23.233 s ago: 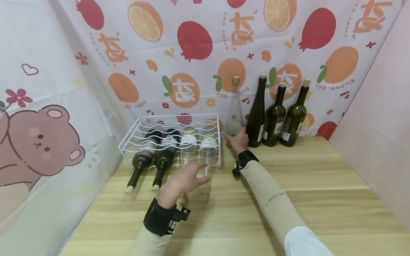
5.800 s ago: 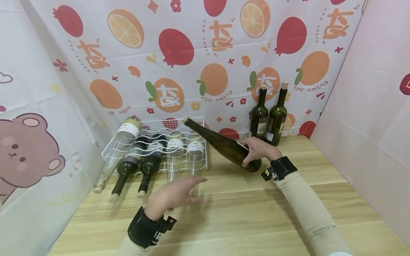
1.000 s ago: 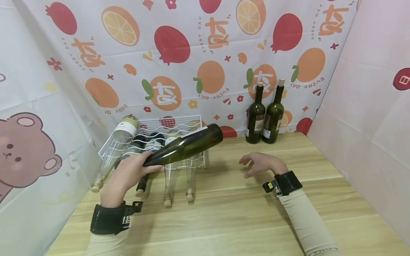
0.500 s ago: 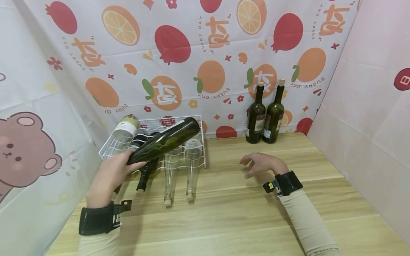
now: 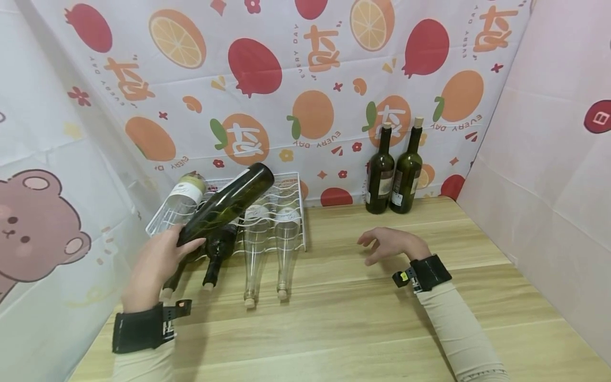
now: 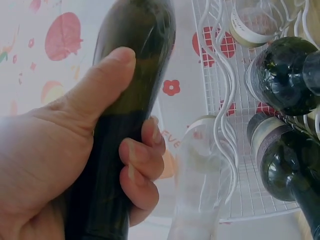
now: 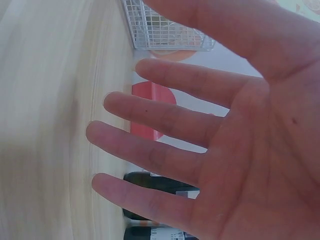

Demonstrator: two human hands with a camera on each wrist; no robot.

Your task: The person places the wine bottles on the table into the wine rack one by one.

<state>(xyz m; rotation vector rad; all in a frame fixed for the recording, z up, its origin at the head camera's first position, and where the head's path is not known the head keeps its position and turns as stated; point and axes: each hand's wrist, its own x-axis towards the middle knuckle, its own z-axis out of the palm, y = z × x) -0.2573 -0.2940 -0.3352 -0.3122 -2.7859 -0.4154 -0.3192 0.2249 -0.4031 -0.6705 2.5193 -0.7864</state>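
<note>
My left hand (image 5: 155, 265) grips a dark green wine bottle (image 5: 231, 199) by its neck end, base tipped up and to the right, over the left part of the white wire rack (image 5: 304, 233). In the left wrist view the fingers and thumb wrap round this bottle (image 6: 150, 55); its corked end is hidden in the head view. Below it lie two dark bottles, one of them a dark bottle (image 5: 219, 249) with its cork toward me. A clear bottle (image 5: 183, 196) slants at the rack's left end. My right hand (image 5: 389, 245) hovers over the table with nothing in it, fingers spread.
Two clear corked bottles, the right one a clear bottle (image 5: 285, 249), lie in the rack's right half, necks over the table (image 5: 343, 323). Against the patterned back cloth stand two green corked bottles, the nearer-left one a green bottle (image 5: 379, 180).
Over the last second my left hand has carried the green bottle leftward and raised its base. Earlier my right hand held it; before that, it stood at the back. My right hand now stays still.
</note>
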